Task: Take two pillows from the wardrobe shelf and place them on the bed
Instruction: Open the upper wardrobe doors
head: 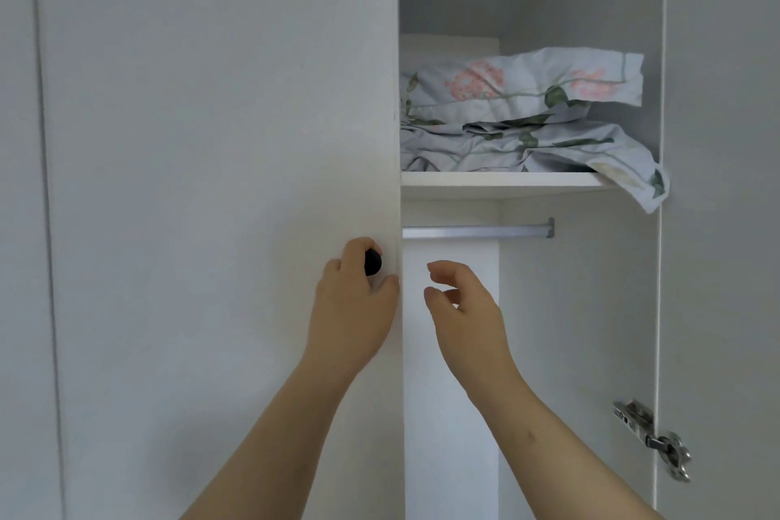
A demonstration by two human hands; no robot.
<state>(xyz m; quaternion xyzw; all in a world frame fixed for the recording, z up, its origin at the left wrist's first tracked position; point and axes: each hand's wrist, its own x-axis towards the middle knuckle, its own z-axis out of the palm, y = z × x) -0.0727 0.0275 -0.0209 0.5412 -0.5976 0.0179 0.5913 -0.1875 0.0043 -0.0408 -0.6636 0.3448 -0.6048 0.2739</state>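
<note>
Low centre of the frame, working outward:

1. Left hand (pixel 354 304): I have it curled round the black knob (pixel 373 262) of the left door (pixel 211 182), thumb at the door's edge. Purpose, as I judge it: to swing this leaf aside, since it covers half the opening.
2. Right hand (pixel 464 304): loose, fingers half bent, holding nothing. It hangs in the open gap just below the hanging rail (pixel 477 231), free for the reach upward.
3. Shelf (pixel 502 184): centre right, above both hands.
4. Upper pillow (pixel 523 84): floral case, lying on top of item 5.
5. Lower pillow (pixel 523 148): same print, flatter and crumpled, resting on the shelf. One corner droops over the shelf's front edge at the right, so I reckon it may drag out when the top one is drawn.
6. Right door (pixel 717 182): swung open along the right edge of the frame, which leaves that side clear for access. Its hinges (pixel 652 439) are exposed.
7. Bed: not in view.

Status, by my judgement: opening step, neither pillow touched yet.
</note>
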